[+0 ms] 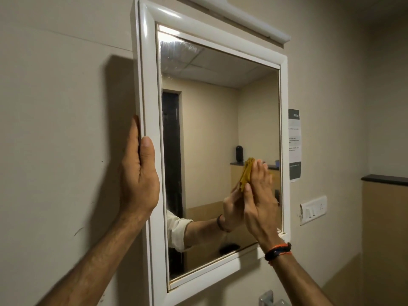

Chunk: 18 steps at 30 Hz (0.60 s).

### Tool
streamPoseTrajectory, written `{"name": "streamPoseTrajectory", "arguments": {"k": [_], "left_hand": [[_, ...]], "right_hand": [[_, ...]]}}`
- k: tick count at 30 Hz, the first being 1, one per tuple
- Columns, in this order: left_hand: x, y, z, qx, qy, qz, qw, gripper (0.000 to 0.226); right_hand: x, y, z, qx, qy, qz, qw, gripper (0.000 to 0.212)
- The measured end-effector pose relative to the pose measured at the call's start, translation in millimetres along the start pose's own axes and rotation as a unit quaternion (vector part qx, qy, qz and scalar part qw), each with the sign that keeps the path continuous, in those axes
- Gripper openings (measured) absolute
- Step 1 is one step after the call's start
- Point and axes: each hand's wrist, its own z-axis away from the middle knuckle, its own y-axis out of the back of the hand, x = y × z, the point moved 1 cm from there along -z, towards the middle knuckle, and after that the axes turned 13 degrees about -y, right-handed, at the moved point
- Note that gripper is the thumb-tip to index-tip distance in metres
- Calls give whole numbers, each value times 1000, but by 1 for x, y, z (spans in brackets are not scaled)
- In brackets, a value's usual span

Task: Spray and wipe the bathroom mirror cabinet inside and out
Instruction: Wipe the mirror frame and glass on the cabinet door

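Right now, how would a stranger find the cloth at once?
Find the white-framed mirror cabinet on the wall. Low on its glass, near the right edge, the right hand presses flat. The yellow cloth beneath those fingers is the only bright thing there.

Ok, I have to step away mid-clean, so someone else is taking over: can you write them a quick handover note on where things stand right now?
Left hand: grips the left edge of the white cabinet frame, steadying the door.
Right hand: flat fingers press the yellow cloth against the mirror, lower right area.
Done: cannot tell how much glass is wiped; a hazy streaked patch remains at the mirror's top left corner.
Left: clear that patch, finish the glass and frame, then open the cabinet and do the inside. No spray bottle in view.
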Motion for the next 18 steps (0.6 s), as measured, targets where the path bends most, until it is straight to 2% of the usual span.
{"name": "streamPoseTrajectory", "arguments": {"k": [4,8,18], "left_hand": [[3,0,-1,-6,2,-4,1000,49],[7,0,-1,-14,11,-12,1000,49],[15,5,15,-31,50,-7,998,49]], "right_hand": [[-52,-19,32,-30,46,-33,998,58],[-106,-45,68,-47,135,-34,989,58],[-122,-51,84,-36,135,-34,990,54]]}}
